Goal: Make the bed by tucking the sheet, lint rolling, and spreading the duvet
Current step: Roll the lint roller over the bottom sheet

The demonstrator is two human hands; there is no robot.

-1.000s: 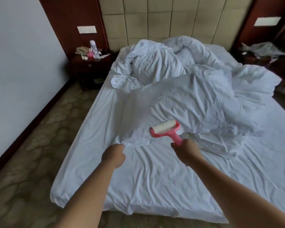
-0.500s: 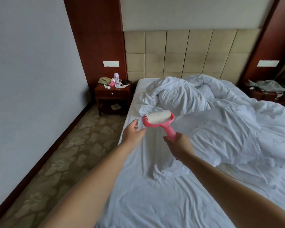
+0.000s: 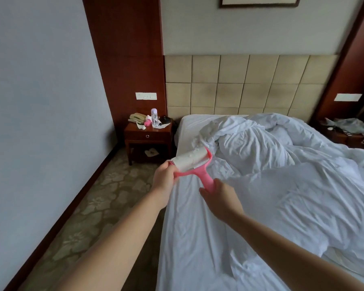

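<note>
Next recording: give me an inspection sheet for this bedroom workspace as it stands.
Surface: bed sheet, white, wrinkled, bare on the near left.
Job's things: duvet bunched toward the headboard; pink lint roller held above the bed edge.
Clutter: left nightstand crowded with small items; right nightstand under crumpled cloth.
Grippers: left hand at the roller's end; right hand on its handle.
Cables: nothing seen.
Surroundings: patterned carpet, wall, wood panels.
</note>
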